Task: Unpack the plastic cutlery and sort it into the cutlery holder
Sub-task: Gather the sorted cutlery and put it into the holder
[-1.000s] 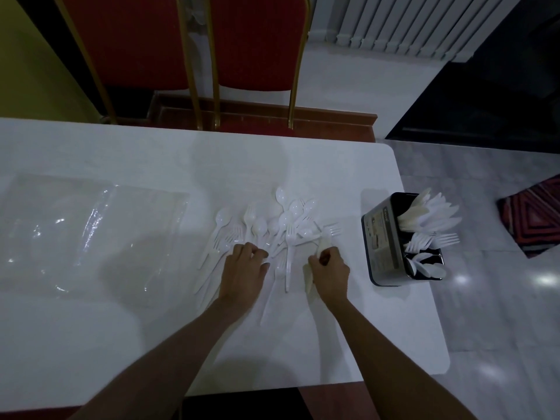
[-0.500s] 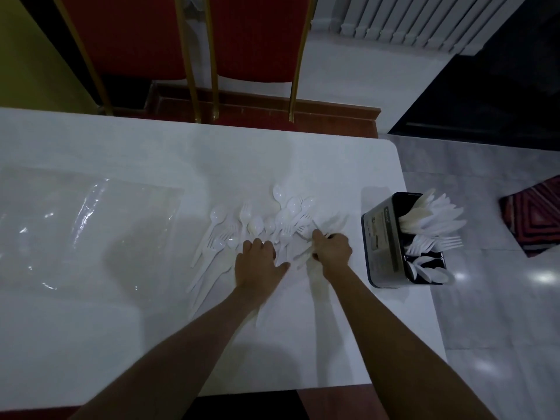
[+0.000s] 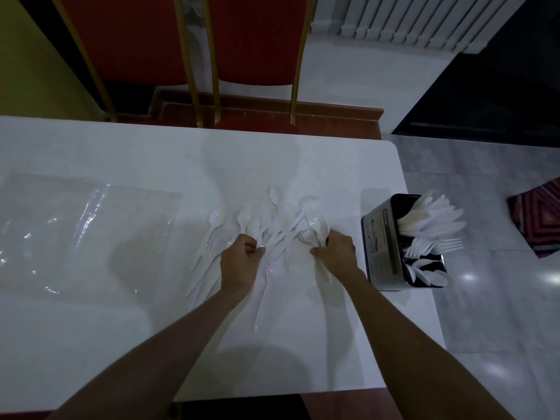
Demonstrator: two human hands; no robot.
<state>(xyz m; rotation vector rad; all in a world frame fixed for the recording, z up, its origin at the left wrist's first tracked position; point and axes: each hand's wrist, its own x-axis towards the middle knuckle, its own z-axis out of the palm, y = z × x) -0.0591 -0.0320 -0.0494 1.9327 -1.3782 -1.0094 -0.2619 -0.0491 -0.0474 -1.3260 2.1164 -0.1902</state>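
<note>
**Visibility limits.** Lighting is dim. The white cutlery pile lies on a white table, so the outlines of single pieces merge. Pieces overlap and cannot be counted. The fingertips of both hands are turned away from the camera and mostly hidden behind the knuckles. The clear bag lies flat on the left of the table and is cut off by the left frame edge. The label on the holder wall cannot be read. Two red chairs beyond the table are cut off at the top.

**Right hand.** The right hand is closed round a bundle of several pieces. Spoon bowls and fork tines stick out beyond the fingers; handles stick out below the palm. The exact make-up of the bundle cannot be told.

**Left hand.** The left hand rests on the near left part of the pile with its fingers curled. Whether it pinches a piece cannot be told.

**Position of the cutlery.** The pile spreads between and beyond both hands, at mid-table. The holder stands upright at the right table edge, to the right of the right hand, near it but apart. It contains knives at the far end, forks in the middle and spoons at the near end.
</note>
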